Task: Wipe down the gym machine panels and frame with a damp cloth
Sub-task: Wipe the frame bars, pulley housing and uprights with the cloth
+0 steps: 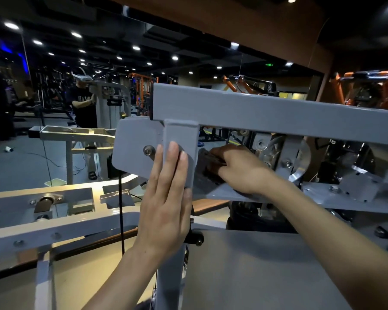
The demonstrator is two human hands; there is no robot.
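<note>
Gripping dark crumpled cloth [208, 166], right hand [240, 168], grey frame [278, 113]

So the left hand [166, 198] lies flat against the upright bracket [180, 148], which hangs under the long crossbeam [278, 113]. The right hand [240, 168] is just right of that bracket, pressing a cloth [207, 168] on the plate behind it. A bolt [148, 150] sits just left of the left fingertips.
</note>
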